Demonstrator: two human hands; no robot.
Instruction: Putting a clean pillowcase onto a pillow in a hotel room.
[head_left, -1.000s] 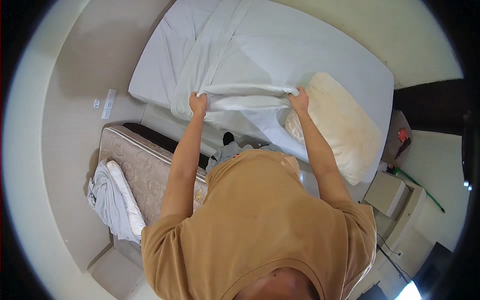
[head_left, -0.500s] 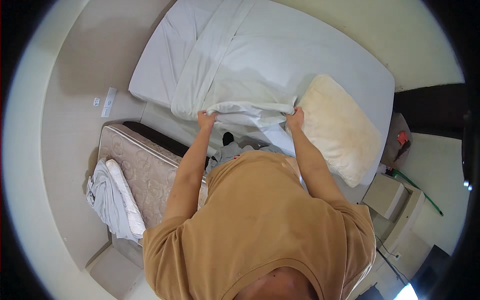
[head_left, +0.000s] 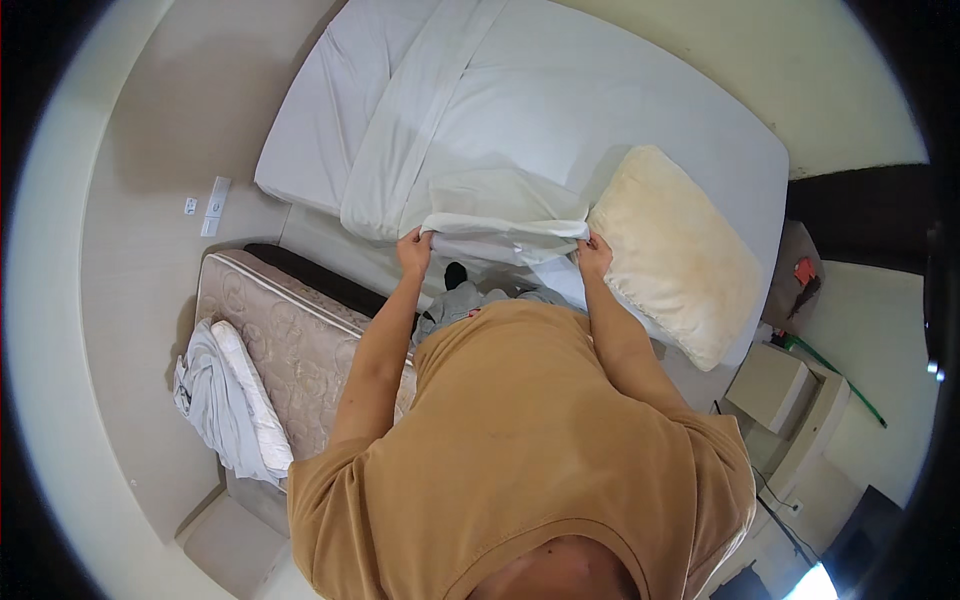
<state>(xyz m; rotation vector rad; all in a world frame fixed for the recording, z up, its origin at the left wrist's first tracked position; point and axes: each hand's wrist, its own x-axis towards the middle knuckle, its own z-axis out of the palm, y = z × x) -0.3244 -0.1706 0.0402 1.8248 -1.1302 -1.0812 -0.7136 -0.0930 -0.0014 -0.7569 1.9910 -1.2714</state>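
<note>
My left hand [head_left: 413, 252] pinches one corner of a white pillowcase [head_left: 506, 226], and my right hand [head_left: 595, 257] pinches the other. The cloth is stretched between them at the near side of the bed, its hemmed edge drawn nearly straight. Beyond my hands, the rest of the cloth lies on the bed [head_left: 580, 90]. Just right of my right hand rests a bare, cream-coloured pillow [head_left: 680, 262] with faint stains.
A white sheet with a folded band [head_left: 410, 120] covers the bed's left part. At left, a patterned beige mattress [head_left: 285, 345] carries crumpled grey cloth [head_left: 215, 395]. A small cabinet [head_left: 768, 385] stands at right. One dark-socked foot [head_left: 456, 274] shows below the bed edge.
The pillowcase's edge, bunched and wavy before, is now pulled straighter between my hands. Both hands have shifted slightly nearer to me.
</note>
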